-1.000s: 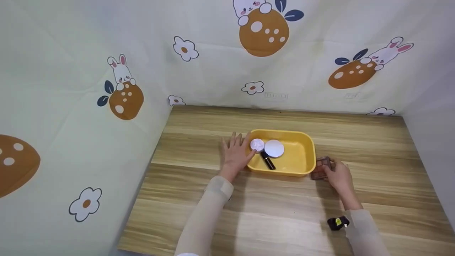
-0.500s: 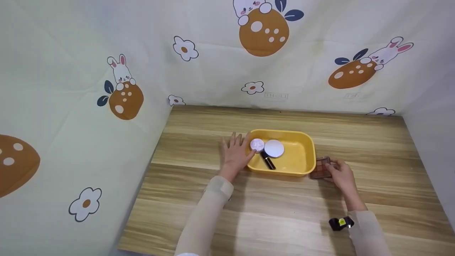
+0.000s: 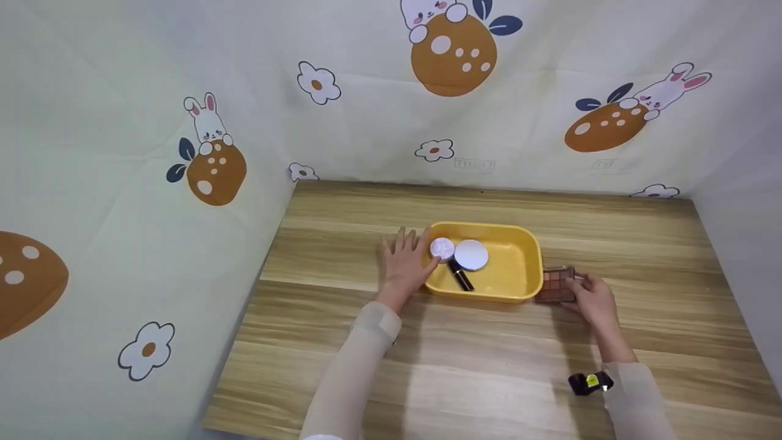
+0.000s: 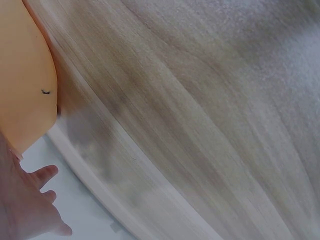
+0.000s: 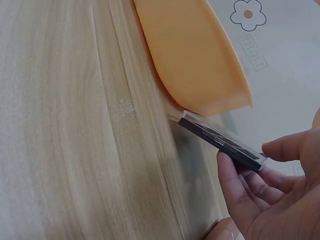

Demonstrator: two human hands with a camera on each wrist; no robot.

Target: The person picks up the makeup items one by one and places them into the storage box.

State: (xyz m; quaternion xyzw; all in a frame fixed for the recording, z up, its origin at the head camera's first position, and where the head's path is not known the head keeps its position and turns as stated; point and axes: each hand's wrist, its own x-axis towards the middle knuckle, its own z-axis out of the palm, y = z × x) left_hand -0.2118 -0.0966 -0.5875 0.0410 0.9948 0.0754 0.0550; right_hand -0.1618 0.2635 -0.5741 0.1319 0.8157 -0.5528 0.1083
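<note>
My right hand [image 3: 597, 304] pinches an eyeshadow palette [image 3: 556, 285] by its right side, just off the right end of a yellow basin [image 3: 513, 299]. In the right wrist view the palette [image 5: 220, 140] is seen edge-on, thumb on its clear lid and fingers beneath. At the basin's left end rests my left hand [image 3: 404, 269], fingers spread and thumb over the rim. Inside the basin lie a small round white container [image 3: 442, 249], a larger white round compact [image 3: 471, 255] and a black tube [image 3: 460, 275] like a lipstick.
The wood-grain table [image 3: 489, 366] carries the basin near its middle. A patterned curtain [image 3: 366, 134] hangs behind and to the left. A black device with a yellow-green mark [image 3: 591, 383] sits at the right wrist.
My right hand has shifted slightly right with the palette, which has turned to lie straighter beside the basin. The left hand and the basin stay in place.
</note>
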